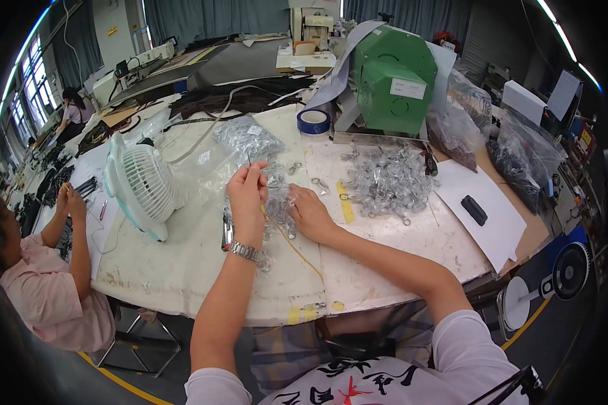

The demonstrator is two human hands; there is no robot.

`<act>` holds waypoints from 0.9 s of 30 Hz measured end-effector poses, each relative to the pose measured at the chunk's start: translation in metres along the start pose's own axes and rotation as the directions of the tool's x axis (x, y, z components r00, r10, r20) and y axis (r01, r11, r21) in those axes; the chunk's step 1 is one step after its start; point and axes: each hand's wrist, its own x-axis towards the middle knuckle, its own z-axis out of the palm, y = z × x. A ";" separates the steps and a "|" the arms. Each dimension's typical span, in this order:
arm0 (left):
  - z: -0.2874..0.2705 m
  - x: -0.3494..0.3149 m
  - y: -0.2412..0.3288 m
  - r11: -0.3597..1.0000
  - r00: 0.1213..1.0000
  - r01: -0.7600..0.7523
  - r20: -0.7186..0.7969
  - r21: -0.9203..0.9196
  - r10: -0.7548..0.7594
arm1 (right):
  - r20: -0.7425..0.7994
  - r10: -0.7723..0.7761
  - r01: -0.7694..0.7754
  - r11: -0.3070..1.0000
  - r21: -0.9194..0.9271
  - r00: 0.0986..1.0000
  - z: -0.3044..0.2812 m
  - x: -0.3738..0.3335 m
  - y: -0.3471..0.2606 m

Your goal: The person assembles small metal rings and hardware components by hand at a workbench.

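Note:
My left hand (246, 192), with a metal watch on its wrist, is closed in a pinch around a thin dark pointed tool (249, 159) that sticks up past the fingers. From below that hand a yellow cord (294, 250) trails toward the table's near edge. Just right of it, my right hand (309, 210) is closed at a heap of small metal clasps in clear plastic (277, 181); what its fingertips hold is hidden. A larger pile of wrapped metal clasps (388, 179) spreads out to the right, with a few loose clasps (319, 183) between.
A white and mint fan (145, 182) stands at the left, a green machine (395, 77) at the back right. Blue tape (313, 121) and a clear bag (248, 137) lie behind my hands. A black object rests on white paper (483, 233). A co-worker (54, 283) sits at left.

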 end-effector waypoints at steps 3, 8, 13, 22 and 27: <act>-0.002 0.000 0.001 1.000 1.000 -0.024 -0.014 -0.002 0.024 | 0.001 0.004 -0.004 0.997 0.072 1.000 -0.007 -0.009 -0.023; -0.007 0.005 -0.004 1.000 0.999 -0.017 -0.030 0.002 0.017 | 0.133 0.091 -0.145 0.857 0.495 0.987 -0.037 0.018 -0.021; -0.002 0.009 -0.009 1.000 1.000 -0.014 -0.010 0.022 0.014 | 0.175 0.027 -0.076 0.957 0.280 0.984 -0.050 0.046 0.018; -0.007 0.006 -0.011 0.994 1.000 -0.023 0.002 0.104 0.023 | 0.186 0.271 -0.328 0.810 0.485 0.944 -0.081 0.057 0.017; 0.004 0.002 -0.021 0.912 0.984 -0.136 0.159 0.387 0.079 | 0.327 0.327 -0.451 0.452 0.770 0.887 -0.106 0.029 -0.001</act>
